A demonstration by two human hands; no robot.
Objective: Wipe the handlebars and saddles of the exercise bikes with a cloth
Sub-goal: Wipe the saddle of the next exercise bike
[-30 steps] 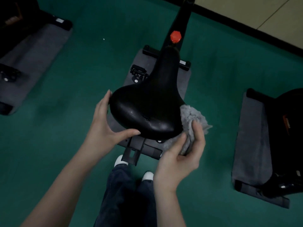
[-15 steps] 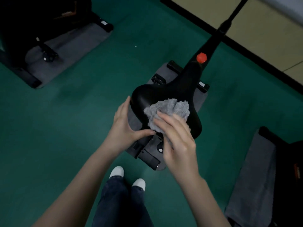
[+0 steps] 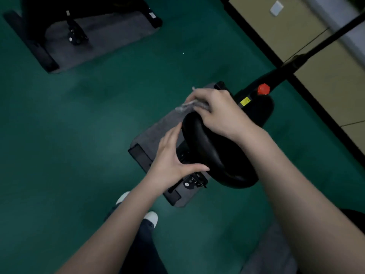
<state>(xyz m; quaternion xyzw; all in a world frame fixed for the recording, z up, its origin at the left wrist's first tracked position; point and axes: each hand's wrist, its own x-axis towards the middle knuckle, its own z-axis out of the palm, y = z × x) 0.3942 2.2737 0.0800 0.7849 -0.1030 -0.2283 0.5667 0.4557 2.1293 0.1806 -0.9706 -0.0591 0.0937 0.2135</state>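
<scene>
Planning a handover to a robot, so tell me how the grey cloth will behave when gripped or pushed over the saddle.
Probably floppy: the cloth sticks out in crumpled folds from under the right hand. Likely light, since that one curled hand alone holds it. Its fabric should drag rather than slip on the smooth, glossy saddle, though blur hides the weave.

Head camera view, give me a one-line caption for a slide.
Right hand grips a grey cloth against the black saddle edge, with the open left hand beside it.
</scene>
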